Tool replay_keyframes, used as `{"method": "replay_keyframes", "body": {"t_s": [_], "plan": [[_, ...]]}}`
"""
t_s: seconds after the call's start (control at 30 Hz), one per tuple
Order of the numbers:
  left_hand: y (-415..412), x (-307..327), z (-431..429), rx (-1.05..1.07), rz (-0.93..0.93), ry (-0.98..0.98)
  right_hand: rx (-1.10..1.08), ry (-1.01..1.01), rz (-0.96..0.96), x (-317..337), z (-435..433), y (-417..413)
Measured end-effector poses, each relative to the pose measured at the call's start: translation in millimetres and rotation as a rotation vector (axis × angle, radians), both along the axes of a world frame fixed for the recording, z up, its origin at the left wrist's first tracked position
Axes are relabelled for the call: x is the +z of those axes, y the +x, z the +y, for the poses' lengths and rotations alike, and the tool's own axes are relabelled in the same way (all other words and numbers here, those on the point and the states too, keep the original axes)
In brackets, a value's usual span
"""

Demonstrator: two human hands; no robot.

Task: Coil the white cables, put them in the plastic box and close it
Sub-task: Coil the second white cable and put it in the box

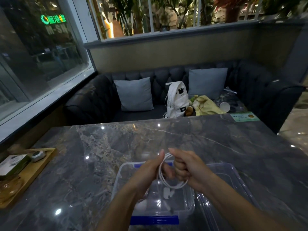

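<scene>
A white cable (pixel 160 170) is looped into a coil between both my hands, held above the open clear plastic box (pixel 120 179) with blue latches. My left hand (pixel 150 170) pinches the coil's left side with the thumb up. On the coil's right side, my right hand (pixel 185 167) is closed in a fist around it. A white plug end (pixel 167 192) dangles from the coil over the box. Something white and rounded (pixel 141 205) lies inside the box. The clear lid (pixel 233 174) lies flat to the right of the box.
A wooden tray (pixel 38 169) with a green-and-white packet (pixel 12 164) and a small device sits at the table's left edge. A green card (pixel 245 116) lies at the far right corner. Beyond the marble table is a dark sofa with cushions and a white backpack (pixel 176 100).
</scene>
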State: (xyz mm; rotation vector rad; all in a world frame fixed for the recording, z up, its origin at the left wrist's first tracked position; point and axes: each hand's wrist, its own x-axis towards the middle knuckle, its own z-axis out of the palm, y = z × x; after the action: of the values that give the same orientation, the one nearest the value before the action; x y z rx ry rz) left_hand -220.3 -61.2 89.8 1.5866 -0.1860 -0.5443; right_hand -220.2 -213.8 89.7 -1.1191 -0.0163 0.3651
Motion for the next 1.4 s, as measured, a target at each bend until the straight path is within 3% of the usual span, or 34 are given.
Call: {"method": "replay_keyframes", "body": {"t_s": [0.1,0.17,0.23,0.33,0.4,0.7,0.87,0.97,1.13,1.27,1.4], "plan": [[0,3,9,-0.048,-0.059,0.152,-0.01,-0.008,0.0,4,-4,3],[4,6,10,0.015,-0.108,0.143,0.018,-0.036,0.016,7,-5,5],[7,11,5,0.052,-0.079,0.012,0.067,-0.076,0.026,12,-4,7],[7,17,-3,0.045,0.147,-0.247,0.09,-0.133,0.031,15,3,9],[6,17,-5,0.077,0.236,-0.313,0.073,-0.176,0.016,17,7,9],[12,20,9,0.451,0.023,-0.148,0.032,-0.561,-0.289,13,-1,12],[12,16,10,0.505,-0.116,0.02,0.229,-0.923,-0.436,27,-14,14],[12,13,9,0.513,-0.124,0.04,0.332,-0.702,-0.344,39,-18,10],[11,13,10,0.473,-0.02,-0.046,0.194,-0.454,-0.343,43,-10,7],[12,14,8,0.452,0.053,-0.106,0.092,-0.442,-0.441,37,-4,9],[12,17,8,0.447,0.12,-0.175,0.048,-0.587,-0.528,21,4,12]]}}
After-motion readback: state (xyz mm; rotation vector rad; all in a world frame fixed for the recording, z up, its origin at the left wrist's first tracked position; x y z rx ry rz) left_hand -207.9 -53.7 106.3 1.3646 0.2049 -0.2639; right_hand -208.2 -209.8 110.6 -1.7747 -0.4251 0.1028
